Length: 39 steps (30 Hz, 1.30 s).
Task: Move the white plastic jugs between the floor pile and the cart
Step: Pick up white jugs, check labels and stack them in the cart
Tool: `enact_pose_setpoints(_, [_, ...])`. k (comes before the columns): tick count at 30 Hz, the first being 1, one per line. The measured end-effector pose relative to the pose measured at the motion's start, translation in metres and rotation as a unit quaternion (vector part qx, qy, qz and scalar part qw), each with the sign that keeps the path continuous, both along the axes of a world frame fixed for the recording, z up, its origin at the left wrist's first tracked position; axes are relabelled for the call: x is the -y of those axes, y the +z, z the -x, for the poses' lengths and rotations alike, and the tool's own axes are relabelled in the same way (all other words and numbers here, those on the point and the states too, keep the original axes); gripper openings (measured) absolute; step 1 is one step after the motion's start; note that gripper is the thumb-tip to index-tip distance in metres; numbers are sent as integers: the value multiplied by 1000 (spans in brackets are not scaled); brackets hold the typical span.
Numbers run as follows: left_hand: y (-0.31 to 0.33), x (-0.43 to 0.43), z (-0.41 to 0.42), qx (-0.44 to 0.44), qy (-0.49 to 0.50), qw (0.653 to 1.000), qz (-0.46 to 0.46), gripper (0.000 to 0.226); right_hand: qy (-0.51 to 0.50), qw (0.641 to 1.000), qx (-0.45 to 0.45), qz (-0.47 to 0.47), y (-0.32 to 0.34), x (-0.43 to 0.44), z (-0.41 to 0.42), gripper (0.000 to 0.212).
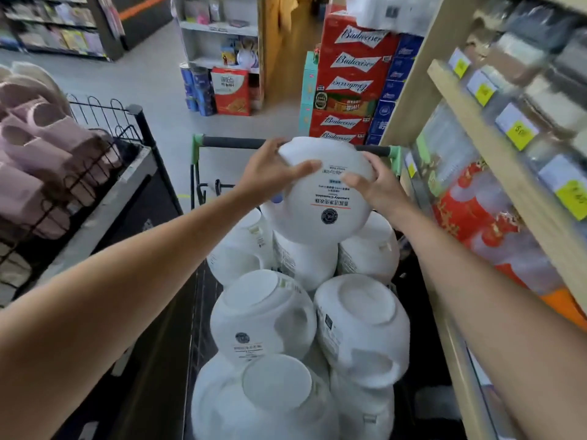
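A white plastic jug [324,198] with a printed label is held upside down above the far end of the cart [235,142]. My left hand [270,171] grips its left side, thumb across the front. My right hand [378,185] grips its right side. Below it, several more white jugs [263,315] lie piled in the cart, most with their round bases facing up. One of them [362,322] sits at the right of the pile. The cart's grey handle bar shows just behind the held jug.
A wooden shelf unit [482,128] with yellow price tags stands close on the right. A black wire bin of pink slippers [47,147] is on the left. Stacked red beer cases [349,81] stand ahead, beyond grey floor [152,90].
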<state>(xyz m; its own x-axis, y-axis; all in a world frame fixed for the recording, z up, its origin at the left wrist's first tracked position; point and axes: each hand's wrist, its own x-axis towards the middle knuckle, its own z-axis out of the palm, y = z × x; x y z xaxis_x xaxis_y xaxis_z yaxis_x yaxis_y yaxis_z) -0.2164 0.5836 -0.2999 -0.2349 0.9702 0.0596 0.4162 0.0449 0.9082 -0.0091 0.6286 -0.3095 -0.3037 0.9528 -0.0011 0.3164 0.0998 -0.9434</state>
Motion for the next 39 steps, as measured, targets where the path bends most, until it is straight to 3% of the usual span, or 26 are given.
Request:
enact_pose_setpoints(7, [-22,-33,8,-6,-1,1000,-9,71,20,1000,-8,-15,-28,-37,5,102])
enact_pose_setpoints(14, [-36,-41,19,20,14,1000,-8,66,45,999,-5,-25,-42,-64,22,93])
enact_pose_setpoints(24, [-38,-56,8,-24,68,997,5,81,14,1000,3,16,-47,-82,25,106])
enact_pose_setpoints(28, [-36,-51,10,-29,55,998,18,88,9,1000,8,7,-45,-77,27,91])
enact_pose_setpoints(34, [-40,-36,18,-54,44,997,-17,81,-26,999,-22,-21,-49,-65,32,66])
enact_pose_setpoints(39, [-40,-31,16,-72,59,996,7,82,-10,1000,20,-18,-45,-67,43,89])
